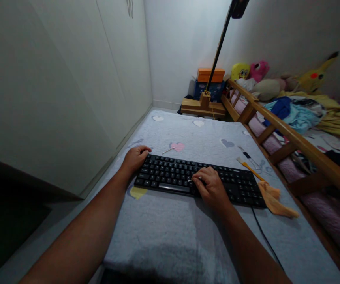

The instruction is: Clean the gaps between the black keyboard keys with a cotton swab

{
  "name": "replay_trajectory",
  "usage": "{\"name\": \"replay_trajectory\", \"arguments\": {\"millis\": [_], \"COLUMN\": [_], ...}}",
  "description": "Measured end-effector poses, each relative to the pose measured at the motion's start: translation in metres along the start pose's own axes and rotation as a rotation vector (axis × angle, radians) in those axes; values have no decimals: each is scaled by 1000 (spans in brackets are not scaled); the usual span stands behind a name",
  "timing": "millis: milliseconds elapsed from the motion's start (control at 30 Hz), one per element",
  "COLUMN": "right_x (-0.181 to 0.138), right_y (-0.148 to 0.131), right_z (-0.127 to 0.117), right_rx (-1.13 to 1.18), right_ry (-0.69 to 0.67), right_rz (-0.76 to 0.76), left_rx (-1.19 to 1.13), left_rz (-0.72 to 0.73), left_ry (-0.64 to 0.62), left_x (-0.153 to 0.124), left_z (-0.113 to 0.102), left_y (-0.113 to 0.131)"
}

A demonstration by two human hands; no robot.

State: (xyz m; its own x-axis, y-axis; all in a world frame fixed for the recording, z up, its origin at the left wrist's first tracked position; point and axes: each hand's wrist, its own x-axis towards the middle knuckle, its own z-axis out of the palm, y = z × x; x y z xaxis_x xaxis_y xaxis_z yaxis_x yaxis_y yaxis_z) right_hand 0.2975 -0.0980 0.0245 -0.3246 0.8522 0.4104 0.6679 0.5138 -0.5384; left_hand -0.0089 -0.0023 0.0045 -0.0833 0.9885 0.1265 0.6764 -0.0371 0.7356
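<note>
A black full-size keyboard [171, 172] lies flat across the cloth-covered surface, slightly angled. My left hand [134, 160] grips its left end near the top corner, thumb along the edge; the fingers on the far side are partly hidden. Over the keys right of the middle, my right hand [210, 184] pinches a thin white cotton swab [190, 180]. The swab's tip points left and is at the keys near the right of the space bar. Beyond the keyboard's far edge lies a second cotton swab [168, 150].
To the right lie a yellow-handled brush [250, 167], a thin tool with a black grip [247, 156] and an orange cloth [273, 199]. The keyboard cable [266, 236] runs toward me. A wooden bed rail [294, 154] borders the right side; a white cupboard [77, 79] stands left.
</note>
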Motion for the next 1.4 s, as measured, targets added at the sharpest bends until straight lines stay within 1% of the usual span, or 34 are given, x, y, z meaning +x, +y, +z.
{"name": "replay_trajectory", "arguments": {"millis": [500,633,800,1167,1400], "right_x": [-2,-3,-4,-5,-4], "right_y": [6,7,6,4,7], "right_z": [-8,-10,-11,-13,-12], "right_rx": [-41,-49,-41,-9,-20], "right_ry": [48,36,27,-42,6], "right_rz": [6,21,2,-12,9], "left_rx": [29,30,28,18,30], "left_rz": [11,22,22,15,25], "left_ry": [-8,-5,-1,-2,0], "left_x": [3,3,2,3,2], "left_z": [0,0,0,1,0], "left_y": [-3,-3,-2,-3,-2]}}
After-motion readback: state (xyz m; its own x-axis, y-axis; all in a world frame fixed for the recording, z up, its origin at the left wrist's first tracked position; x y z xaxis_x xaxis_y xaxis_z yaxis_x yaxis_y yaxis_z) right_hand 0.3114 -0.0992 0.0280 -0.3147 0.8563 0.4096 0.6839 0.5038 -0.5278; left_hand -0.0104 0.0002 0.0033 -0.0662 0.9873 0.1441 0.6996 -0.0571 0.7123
